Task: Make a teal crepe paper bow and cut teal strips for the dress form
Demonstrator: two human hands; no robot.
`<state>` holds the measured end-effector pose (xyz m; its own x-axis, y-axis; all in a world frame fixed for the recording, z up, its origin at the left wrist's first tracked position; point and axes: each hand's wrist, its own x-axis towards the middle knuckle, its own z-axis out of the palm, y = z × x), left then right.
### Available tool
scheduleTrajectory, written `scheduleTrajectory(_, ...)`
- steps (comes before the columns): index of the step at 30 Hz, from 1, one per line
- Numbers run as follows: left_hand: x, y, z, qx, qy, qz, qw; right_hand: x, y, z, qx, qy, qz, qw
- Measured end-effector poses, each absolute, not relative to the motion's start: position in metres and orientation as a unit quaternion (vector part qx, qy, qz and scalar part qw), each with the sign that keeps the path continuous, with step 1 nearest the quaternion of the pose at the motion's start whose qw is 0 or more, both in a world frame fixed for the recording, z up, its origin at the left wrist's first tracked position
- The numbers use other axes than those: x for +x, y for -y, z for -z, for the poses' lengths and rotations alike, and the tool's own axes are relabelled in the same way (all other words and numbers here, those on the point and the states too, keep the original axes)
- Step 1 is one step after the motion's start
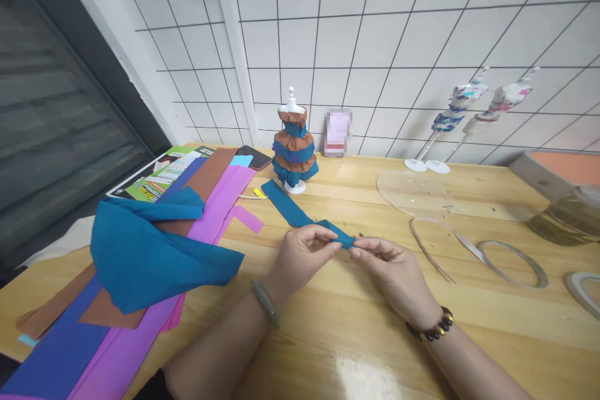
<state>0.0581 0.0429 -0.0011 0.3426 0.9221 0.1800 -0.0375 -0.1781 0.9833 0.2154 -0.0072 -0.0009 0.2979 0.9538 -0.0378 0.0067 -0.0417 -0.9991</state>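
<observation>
A long teal crepe paper strip (288, 205) runs from near the dress form's base toward me across the wooden table. My left hand (304, 256) pinches it between thumb and fingers, a little short of its near end. At that end my right hand (387, 265) also pinches the strip, close beside the left fingertips. The paper looks folded or gathered between the two hands. Behind them stands a small dress form (294, 150) wearing ruffled tiers of brown, teal and blue paper on a white base.
Sheets of teal (140, 256), purple and brown paper overlap at the left, near a dark phone (253, 157). To the right lie a clear round sheet (412, 190) and a loop of pale tape (513, 262). Two decorated forms (462, 100) lean by the tiled wall.
</observation>
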Motion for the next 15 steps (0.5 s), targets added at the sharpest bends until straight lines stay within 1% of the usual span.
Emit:
scheduleTrajectory(7,0.0569,-0.0421,-0.0015,0.647,-0.366,-0.445,0.498,0.2148,0.0063,0.0008,-0.572,0.410,-0.425,0.569)
scheduleTrajectory(15,0.0578,-0.0412,0.0010,0.628,-0.356,-0.448,0.528,0.2117,0.0078,-0.0041,-0.573,0.403,-0.422,0.576)
